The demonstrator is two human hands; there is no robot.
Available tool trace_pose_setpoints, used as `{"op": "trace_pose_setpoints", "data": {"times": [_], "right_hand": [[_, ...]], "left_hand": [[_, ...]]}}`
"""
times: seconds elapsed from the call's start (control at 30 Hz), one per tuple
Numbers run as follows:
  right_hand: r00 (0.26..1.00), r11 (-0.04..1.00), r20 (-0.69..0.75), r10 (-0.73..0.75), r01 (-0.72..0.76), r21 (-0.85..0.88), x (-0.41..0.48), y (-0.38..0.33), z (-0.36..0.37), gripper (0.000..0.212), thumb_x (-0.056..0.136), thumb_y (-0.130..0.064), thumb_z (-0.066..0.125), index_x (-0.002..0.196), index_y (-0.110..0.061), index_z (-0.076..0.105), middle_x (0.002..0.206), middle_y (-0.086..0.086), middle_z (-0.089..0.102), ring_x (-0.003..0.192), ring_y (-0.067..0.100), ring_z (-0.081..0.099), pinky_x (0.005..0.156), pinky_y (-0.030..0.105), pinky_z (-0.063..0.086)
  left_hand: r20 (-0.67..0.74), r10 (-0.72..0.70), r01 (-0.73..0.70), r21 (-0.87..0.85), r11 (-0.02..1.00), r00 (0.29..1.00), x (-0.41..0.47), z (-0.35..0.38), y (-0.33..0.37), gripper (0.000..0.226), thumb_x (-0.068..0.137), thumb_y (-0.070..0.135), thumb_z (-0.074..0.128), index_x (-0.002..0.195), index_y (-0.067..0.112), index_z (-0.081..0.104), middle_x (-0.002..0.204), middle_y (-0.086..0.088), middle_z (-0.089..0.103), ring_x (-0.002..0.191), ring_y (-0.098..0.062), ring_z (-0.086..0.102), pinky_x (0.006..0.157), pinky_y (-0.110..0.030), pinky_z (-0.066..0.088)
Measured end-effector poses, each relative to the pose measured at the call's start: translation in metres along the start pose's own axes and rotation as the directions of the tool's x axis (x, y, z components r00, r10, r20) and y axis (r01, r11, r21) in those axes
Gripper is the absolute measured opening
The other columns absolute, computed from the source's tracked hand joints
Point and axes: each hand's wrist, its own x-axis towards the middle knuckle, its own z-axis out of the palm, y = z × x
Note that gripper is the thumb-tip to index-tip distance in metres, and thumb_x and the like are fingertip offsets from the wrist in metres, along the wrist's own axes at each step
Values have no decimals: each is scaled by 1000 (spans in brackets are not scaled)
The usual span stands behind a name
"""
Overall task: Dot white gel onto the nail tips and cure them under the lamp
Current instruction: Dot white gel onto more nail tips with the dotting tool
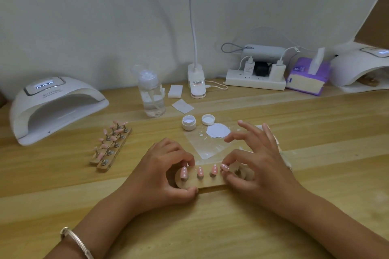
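Glossy pink nail tips [199, 171] sit on a matt wooden strip [210, 183]; glossy white plastic lamp [54, 107].

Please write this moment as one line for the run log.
left hand: grips holder | right hand: pinches fourth tip | tips: white dots on | holder: on table, not in lamp

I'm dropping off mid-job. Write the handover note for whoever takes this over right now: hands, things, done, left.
Left hand grips the left end of the wooden strip. Right hand pinches the rightmost tip on it.
The strip lies on the table up front; its four visible pink tips all carry white dots.
Open gel jar, its lid and a white gel blob sit behind it; the curing lamp stands far left.
Done: dotting, as far as shows.
Left: cure this strip under the lamp. Spare strips beside the lamp: dots not discernible.
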Motion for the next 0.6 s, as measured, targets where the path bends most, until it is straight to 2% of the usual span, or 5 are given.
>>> {"op": "trace_pose_setpoints", "data": {"times": [0.1, 0.23, 0.33, 0.47, 0.6], "right_hand": [[1000, 1000, -21, 11, -11, -15, 1, 1, 1, 8, 77, -29, 77, 77, -28, 70, 122, -8, 58, 144, 16, 31, 118, 64, 10], [1000, 1000, -22, 17, -18, -13, 1, 0, 1, 15, 80, -44, 61, 77, -32, 68, 124, -12, 57, 146, 12, 28, 118, 63, 13], [1000, 996, 15, 2, 0, -87, 2, 0, -7, 22, 77, -47, 64, 89, -32, 73, 129, -9, 58, 147, 18, 30, 116, 63, 17], [974, 990, 177, 141, -137, -35, 9, 14, -60, 60, 69, -71, 57, 123, -44, 61, 145, -26, 34, 149, -3, 0, 120, 30, 11], [942, 941, -7, 335, -335, -51, 9, 53, -146, 35, 70, -76, 54, 95, -53, 65, 126, -39, 45, 133, -20, 24, 101, 0, 16]], "left_hand": [[-3, 9, -9, 8, 1000, 1000, 0, -1, 0, 40, 61, 48, 77, 92, 23, 69, 87, 14, 59, 94, -7, 51, 84, -26, 43], [-16, 23, -23, 30, 999, 1000, -1, 1, -3, 39, 60, 48, 78, 91, 25, 69, 87, 16, 58, 95, -4, 52, 84, -28, 43], [-49, 74, -70, 80, 994, 996, 1, 1, -2, 36, 55, 46, 77, 83, 25, 69, 81, 16, 58, 90, -2, 53, 82, -28, 40], [-145, 159, -147, 86, 985, 977, 12, -5, -3, 27, 69, 52, 66, 76, 26, 68, 74, 14, 60, 83, -3, 57, 74, -29, 43], [-174, 209, -193, 106, 976, 962, 45, -8, 8, 36, 100, 50, 33, 81, 42, 64, 77, 20, 63, 88, 10, 51, 74, -18, 43]]}}
